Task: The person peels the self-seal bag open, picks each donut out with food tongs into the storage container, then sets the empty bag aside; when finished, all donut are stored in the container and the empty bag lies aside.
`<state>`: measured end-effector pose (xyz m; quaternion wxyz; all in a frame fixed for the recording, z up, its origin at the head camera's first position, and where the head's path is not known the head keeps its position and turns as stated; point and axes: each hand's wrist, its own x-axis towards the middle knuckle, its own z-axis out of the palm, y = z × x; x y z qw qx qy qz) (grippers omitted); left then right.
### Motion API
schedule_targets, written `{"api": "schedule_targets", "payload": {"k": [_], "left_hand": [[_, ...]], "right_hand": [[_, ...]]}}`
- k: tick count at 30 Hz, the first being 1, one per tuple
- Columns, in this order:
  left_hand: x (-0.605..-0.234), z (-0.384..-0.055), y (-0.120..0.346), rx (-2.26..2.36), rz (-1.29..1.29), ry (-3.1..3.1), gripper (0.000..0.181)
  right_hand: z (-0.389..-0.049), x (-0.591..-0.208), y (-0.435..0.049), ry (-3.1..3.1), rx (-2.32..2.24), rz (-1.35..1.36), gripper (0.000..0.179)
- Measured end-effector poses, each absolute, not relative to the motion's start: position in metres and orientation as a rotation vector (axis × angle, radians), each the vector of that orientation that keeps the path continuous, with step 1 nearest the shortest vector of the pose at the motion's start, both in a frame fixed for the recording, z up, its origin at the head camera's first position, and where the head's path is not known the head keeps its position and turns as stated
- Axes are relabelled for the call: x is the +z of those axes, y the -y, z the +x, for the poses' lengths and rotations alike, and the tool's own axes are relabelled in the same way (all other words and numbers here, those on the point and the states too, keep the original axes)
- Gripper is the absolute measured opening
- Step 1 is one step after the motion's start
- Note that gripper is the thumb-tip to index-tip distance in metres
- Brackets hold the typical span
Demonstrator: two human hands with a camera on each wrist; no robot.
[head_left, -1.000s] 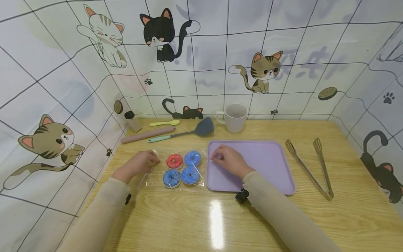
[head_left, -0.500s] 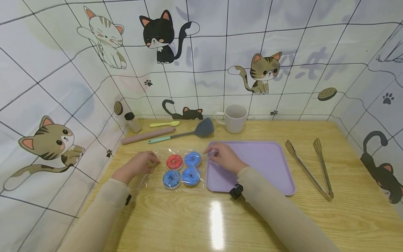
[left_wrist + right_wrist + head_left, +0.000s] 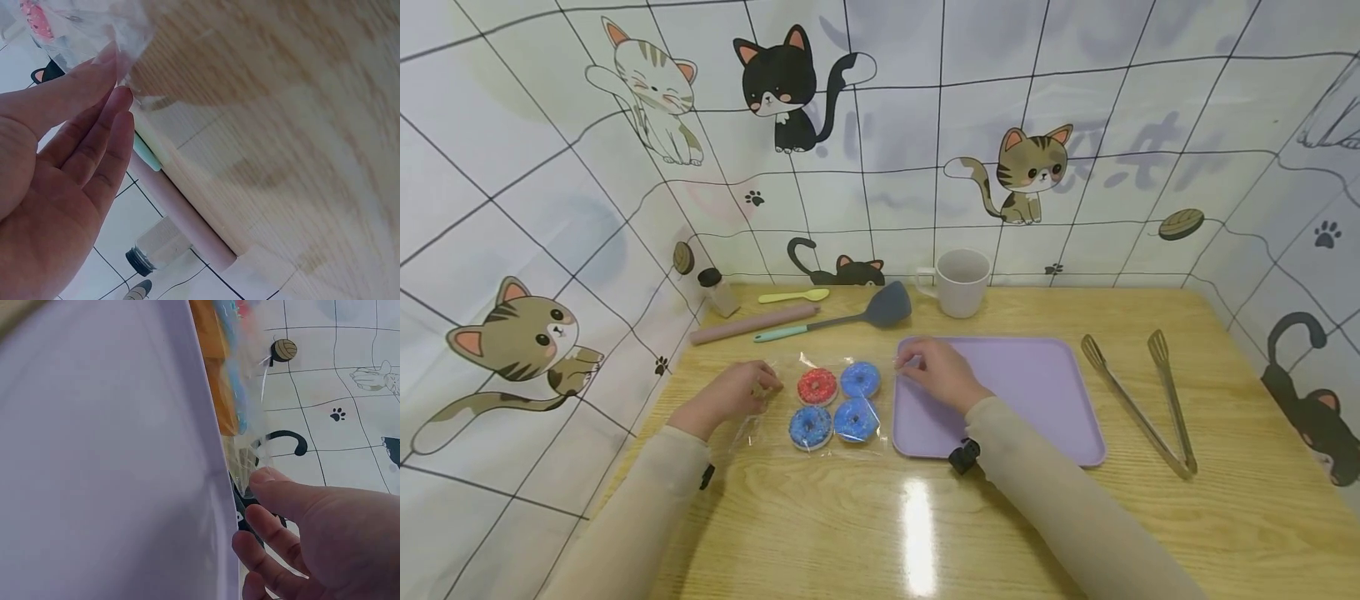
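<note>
A clear plastic bag (image 3: 778, 422) lies flat on the table with one red-iced doughnut (image 3: 817, 386) and three blue-iced doughnuts (image 3: 810, 427) inside. My left hand (image 3: 727, 400) is at its left end; the left wrist view shows the thumb and fingertips pinching the film. At the bag's upper right corner, my right hand (image 3: 942, 373) pinches the film with its thumb; the index finger is mostly hidden behind the thumb in the right wrist view. This hand is over the left part of a lilac tray (image 3: 1030, 400), which stands right beside the bag.
Behind the bag lie a rolling pin (image 3: 754, 323), a turner (image 3: 887, 305) and a yellow spoon (image 3: 793, 296). A shaker jar (image 3: 718, 293) stands at the back left, a mug (image 3: 962, 283) behind the tray. Metal tongs (image 3: 1150, 417) lie to its right. Patterned walls close off the back and sides.
My right hand has moved slightly left to the bag's edge; its index finger reached out, then drew back in with the film. The left hand stays in place.
</note>
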<state>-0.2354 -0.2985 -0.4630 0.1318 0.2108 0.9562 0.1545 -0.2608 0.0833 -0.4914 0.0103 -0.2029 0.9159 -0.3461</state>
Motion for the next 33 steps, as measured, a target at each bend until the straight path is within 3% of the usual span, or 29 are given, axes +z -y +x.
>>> {"api": "schedule_targets", "payload": {"k": [17,26,33], "left_hand": [[-0.467,-0.240,0.293,0.422,0.675,-2.801,0.033],[-0.456,-0.237,0.290,0.429,0.650,-2.831,0.032],[-0.448,-0.236,0.266,0.609,0.663,-2.852,0.030]], "right_hand": [[-0.252,-0.483,-0.101,-2.919,-1.030,-0.404,0.012],[-0.227,-0.469,-0.084,-2.815,-1.100,-0.651,0.015],[-0.214,-0.472,-0.081,-2.774,-1.003,-0.619,0.021]]}}
